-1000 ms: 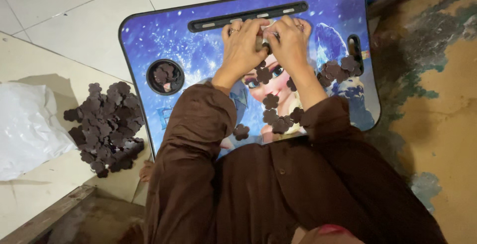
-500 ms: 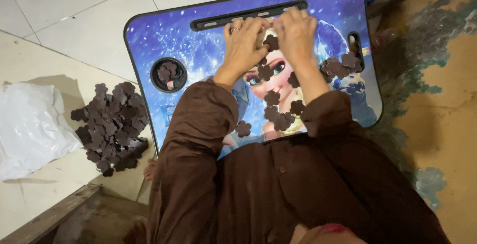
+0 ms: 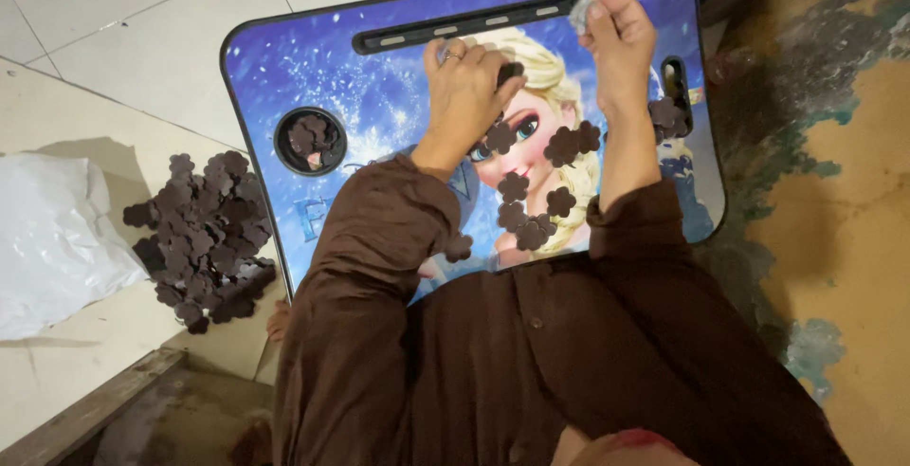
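Tray cup-hole (image 3: 310, 141) with brown cutouts (image 3: 313, 134)

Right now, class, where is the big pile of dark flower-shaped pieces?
In the head view, the pile lies on the pale floor off the lap table's left edge, beside a white plastic bag.

Lap tray (image 3: 284, 77): upper-left surface open. Brown flower-shaped pieces (image 3: 531, 210) clutter centre, block passage btwn forearms. Cup recess (image 3: 310, 141) part-filled. Floor left: piece pile (image 3: 204, 229) obstructs.
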### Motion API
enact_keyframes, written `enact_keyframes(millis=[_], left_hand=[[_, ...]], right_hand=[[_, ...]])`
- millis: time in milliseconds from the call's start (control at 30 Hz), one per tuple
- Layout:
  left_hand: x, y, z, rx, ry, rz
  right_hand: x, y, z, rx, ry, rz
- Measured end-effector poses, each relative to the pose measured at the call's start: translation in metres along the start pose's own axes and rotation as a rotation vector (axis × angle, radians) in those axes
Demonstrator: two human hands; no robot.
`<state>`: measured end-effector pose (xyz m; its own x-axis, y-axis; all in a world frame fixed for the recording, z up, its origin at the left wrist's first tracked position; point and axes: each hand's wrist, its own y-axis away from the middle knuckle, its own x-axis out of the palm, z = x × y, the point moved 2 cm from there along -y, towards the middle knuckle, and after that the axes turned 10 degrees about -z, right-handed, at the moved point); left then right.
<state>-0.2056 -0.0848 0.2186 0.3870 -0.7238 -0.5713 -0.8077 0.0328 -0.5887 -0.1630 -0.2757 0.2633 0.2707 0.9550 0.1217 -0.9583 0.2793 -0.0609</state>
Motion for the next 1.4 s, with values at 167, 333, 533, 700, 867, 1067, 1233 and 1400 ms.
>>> enact_keyframes(millis=[167,333,533,700,867,1067,1233,1400], left_hand=[[0.004,-0.004,0.006,-0.039,0.026,-0.070],[0.007,-0.009,0.013,-0.087,-0.004,0.004],[0.007,-0.009,0.016,-0.129,0.022,0.020],[0.005,-0.004,0.015,-0.025,0.061,-0.010],[0.002,-0.004,0.013,0.084,0.075,-0.005],[0.008,-0.004,0.008,-0.015,0.092,0.000],[0.015,-0.007,0.009,-0.081,0.077,0.003],[0.018,-0.008,0.012,-0.126,0.078,0.048]], right_hand=[[0.003,0.004,-0.013,0.046,0.093,0.233],[0.015,0.022,-0.029,-0.048,0.546,0.362],[0.016,0.046,-0.030,-0.611,0.859,0.342],[0.002,0.056,-0.032,-0.688,0.839,0.400],[-0.023,0.051,-0.041,-0.402,0.715,0.368],[-0.046,0.031,-0.039,-0.155,0.256,0.161],[-0.029,0.039,-0.040,-0.539,0.601,0.291],[-0.010,0.047,-0.041,-0.621,0.751,0.319]])
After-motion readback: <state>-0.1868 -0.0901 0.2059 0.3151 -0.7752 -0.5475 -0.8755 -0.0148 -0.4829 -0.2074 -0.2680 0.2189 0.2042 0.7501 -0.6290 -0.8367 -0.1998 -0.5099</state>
